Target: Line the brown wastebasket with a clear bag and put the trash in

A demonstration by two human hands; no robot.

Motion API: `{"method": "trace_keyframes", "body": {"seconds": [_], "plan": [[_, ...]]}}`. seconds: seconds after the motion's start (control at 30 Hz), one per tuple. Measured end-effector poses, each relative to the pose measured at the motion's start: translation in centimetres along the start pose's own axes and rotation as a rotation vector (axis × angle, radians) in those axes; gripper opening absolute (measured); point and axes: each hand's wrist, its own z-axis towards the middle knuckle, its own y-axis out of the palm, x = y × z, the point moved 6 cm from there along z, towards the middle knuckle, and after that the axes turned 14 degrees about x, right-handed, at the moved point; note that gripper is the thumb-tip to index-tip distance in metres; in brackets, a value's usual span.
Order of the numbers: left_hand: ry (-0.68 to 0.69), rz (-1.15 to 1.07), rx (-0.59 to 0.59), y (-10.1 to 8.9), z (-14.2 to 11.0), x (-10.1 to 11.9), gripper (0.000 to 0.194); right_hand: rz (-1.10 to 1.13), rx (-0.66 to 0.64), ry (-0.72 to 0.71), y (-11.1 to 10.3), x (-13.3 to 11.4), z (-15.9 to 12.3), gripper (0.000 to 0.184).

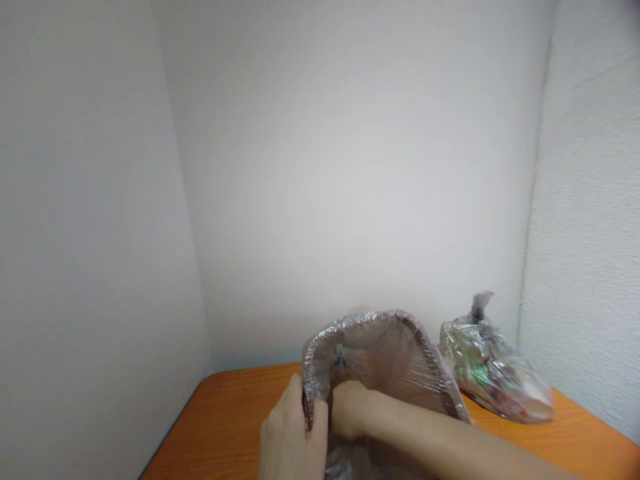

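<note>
A trash bin (pixel 440 373) is tilted toward me, its mouth lined with a thin, see-through greyish bin bag (pixel 390 360) folded over the rim. My left hand (pixel 295 433) is closed on the left side of that rim, thumb on the inner side and fingers outside, pinching the bag against the edge. Reaching in from the right, my right hand (pixel 350 410) is inside the lined bin near its left wall. Its wrist is bent and its fingers are hidden, so whether it holds anything does not show.
A knotted clear bag of mixed rubbish (pixel 495 373) lies on the wooden table (pixel 225 413), to the right behind the bin. White walls (pixel 350 167) enclose the table at the back and on both sides.
</note>
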Motion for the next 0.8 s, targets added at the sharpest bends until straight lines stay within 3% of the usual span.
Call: {"method": "trace_keyframes", "body": {"seconds": [0.1,0.27,0.47,0.6,0.73,0.8], "plan": [[-0.008,0.003,-0.004,-0.2,0.0,0.2,0.026,-0.051,-0.109,0.007,-1.4,-1.2,-0.8,0.022],[-0.048,0.034,-0.026,-0.4,0.2,0.4,0.027,-0.087,0.056,0.166,-4.3,0.1,-5.2,0.050],[-0.028,0.029,0.014,-0.7,0.2,0.9,0.027,0.058,-0.117,0.205,-2.1,1.9,-9.8,0.082],[-0.028,-0.014,-0.016,-0.7,-0.1,0.9,0.028,0.252,0.009,0.206,-3.4,0.4,-10.4,0.082],[-0.039,0.005,-0.017,-0.8,-0.1,0.8,0.027,0.369,-0.153,0.105,-4.2,-2.6,-11.4,0.072],[-0.041,-0.004,-0.020,-0.8,0.0,0.8,0.027,0.358,-0.083,0.138,-5.5,-2.9,-11.9,0.069]]}}
